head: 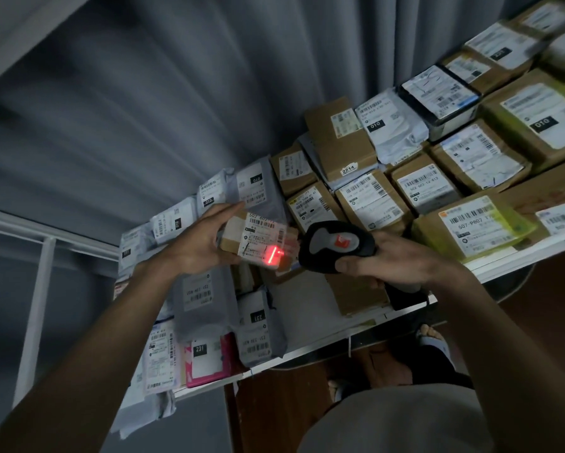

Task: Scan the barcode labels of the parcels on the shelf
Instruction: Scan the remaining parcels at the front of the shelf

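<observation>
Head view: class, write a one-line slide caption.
Left hand holds a small parcel while the right hand aims a scanner at its label.

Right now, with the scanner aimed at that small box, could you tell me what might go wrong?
The red beam falls on the label's lower edge, away from the barcode near its top, so the scan may miss. The left hand holds the small box over crowded parcels; a neighbouring label could be read instead.

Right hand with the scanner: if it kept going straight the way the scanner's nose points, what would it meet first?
Probably the small parcel gripped by the left hand: the scanner in the right hand aims left, its red light on that label. Depth is uncertain.
</observation>
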